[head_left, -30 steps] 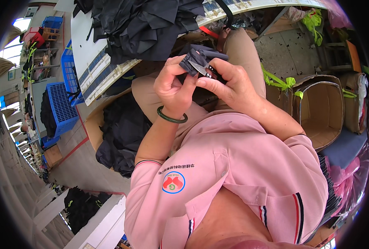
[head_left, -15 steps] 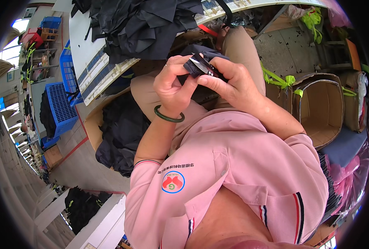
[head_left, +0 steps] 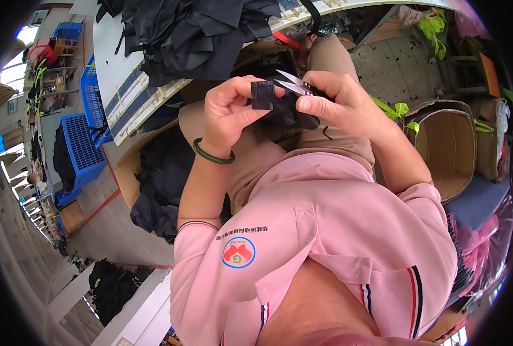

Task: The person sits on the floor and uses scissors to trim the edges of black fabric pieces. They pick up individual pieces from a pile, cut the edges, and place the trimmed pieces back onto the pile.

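My left hand (head_left: 229, 106) pinches a black fabric piece (head_left: 262, 96) between thumb and fingers. A squared, folded end of it stands up at the fingertips, and the rest hangs dark below, over my lap. In my right hand (head_left: 344, 105) is a pair of thread snips (head_left: 296, 86) with dark handles, closed in the fingers. Its two silver blades are spread and point left, just beside the fabric. A small dark curved scrap (head_left: 327, 134) shows below my right hand, against my trouser leg.
A heap of black fabric pieces (head_left: 193, 34) covers the table (head_left: 115, 43) ahead. A carton (head_left: 130, 164) with more black fabric stands at my left, an open cardboard box (head_left: 447, 144) at my right. Blue crates (head_left: 82, 147) stand farther left. Dark scraps litter the floor (head_left: 389, 63).
My hands have drawn slightly apart, the left moving left with the fabric. The snips' blades, earlier against the cloth, now stand spread beside it. The dark curved scrap has appeared below my right hand.
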Demonstrator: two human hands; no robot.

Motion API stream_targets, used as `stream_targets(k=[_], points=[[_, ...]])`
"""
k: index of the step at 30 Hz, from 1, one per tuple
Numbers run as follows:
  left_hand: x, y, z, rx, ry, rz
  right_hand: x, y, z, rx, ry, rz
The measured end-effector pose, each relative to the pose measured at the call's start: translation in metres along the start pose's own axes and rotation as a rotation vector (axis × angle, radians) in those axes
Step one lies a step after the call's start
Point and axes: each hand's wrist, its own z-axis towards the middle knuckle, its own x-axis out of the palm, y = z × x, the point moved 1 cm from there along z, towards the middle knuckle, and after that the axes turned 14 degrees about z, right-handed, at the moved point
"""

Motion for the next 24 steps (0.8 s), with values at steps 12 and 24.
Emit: stream_targets(k=[12, 24], points=[[0.0, 0.0, 0.0, -0.133, 0.076, -0.013, -0.004, 0.002, -0.002, -0.222, 0.028, -0.466], [0.003, 0.003, -0.002, -0.148, 0.135, 0.027, -0.002, 0.007, -0.001, -0.25, 0.048, -0.582]])
